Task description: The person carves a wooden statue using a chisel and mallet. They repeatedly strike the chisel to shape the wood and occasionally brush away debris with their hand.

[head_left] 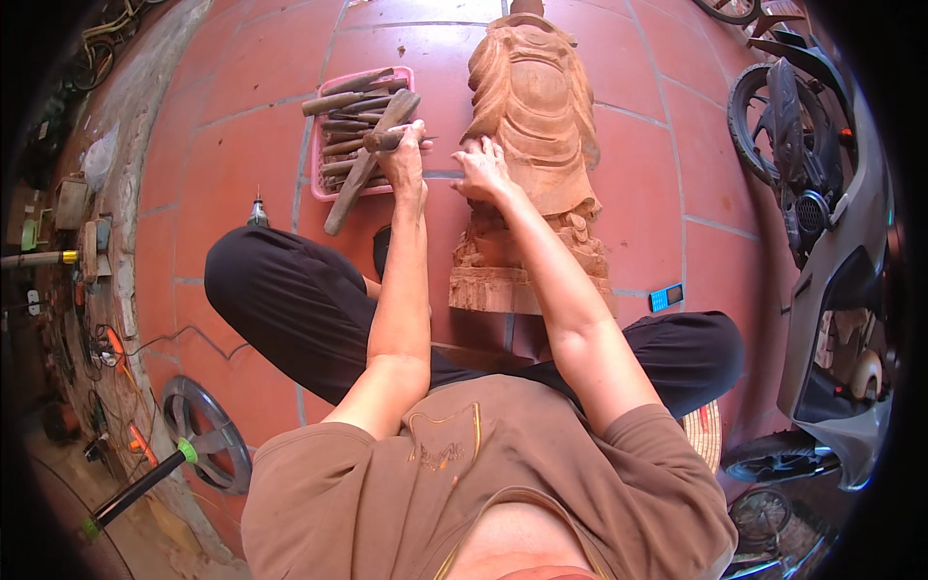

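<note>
A carved wooden statue [536, 106] of a robed figure lies on its back on the tiled floor, its base toward me. My right hand [481, 170] rests against the statue's left edge, fingers apart and slightly bent, with nothing visible in it. My left hand [404, 159] is closed around the dark handle of a carving chisel [387, 141], just left of the statue. Beneath and beside that hand is a pink plastic basket [315, 172] full of wooden-handled chisels [340, 126]. A long wooden stick [350, 193] lies slantwise across the basket.
A blue keypad phone [666, 297] lies right of the statue's base. A motorbike [822, 213] stands along the right side. A small power tool [258, 211] sits by my left knee, a grey wheel [205, 435] farther left. Cords and tools line the left wall edge.
</note>
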{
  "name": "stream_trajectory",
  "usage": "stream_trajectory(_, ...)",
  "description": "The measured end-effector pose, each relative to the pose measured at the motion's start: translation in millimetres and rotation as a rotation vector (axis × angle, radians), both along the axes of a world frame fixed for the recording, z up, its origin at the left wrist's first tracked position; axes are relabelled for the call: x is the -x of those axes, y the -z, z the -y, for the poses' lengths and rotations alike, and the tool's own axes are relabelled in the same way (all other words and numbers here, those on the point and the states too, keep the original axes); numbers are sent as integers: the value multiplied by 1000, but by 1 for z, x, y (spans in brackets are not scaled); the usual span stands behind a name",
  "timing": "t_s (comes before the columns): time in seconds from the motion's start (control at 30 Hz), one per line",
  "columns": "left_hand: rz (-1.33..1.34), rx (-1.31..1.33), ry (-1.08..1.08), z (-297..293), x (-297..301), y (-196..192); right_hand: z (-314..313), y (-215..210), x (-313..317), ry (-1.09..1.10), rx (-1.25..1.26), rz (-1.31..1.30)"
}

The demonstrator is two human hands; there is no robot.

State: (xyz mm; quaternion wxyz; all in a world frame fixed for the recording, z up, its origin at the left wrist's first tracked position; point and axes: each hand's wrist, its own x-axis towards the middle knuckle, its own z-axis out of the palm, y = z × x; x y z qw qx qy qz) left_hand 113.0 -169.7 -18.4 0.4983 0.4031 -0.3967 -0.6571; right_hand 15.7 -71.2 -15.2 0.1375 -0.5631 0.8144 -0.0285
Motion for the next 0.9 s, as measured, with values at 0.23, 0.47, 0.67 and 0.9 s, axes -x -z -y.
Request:
stream_trajectory(0.23, 65, 76, 163, -9, 16, 31, -36, -16, 70, 270, 783, 111)
stream_trajectory(0.47, 252, 359, 301, -18, 52, 45, -71, 36, 104, 426, 660, 45)
stream_trajectory(0.67, 212, 339, 239, -24, 71, 43, -70, 33, 97, 477, 652, 57)
stream_trajectory(0.9, 491, 516, 166, -15, 93, 36, -70, 35, 96, 492, 656, 56)
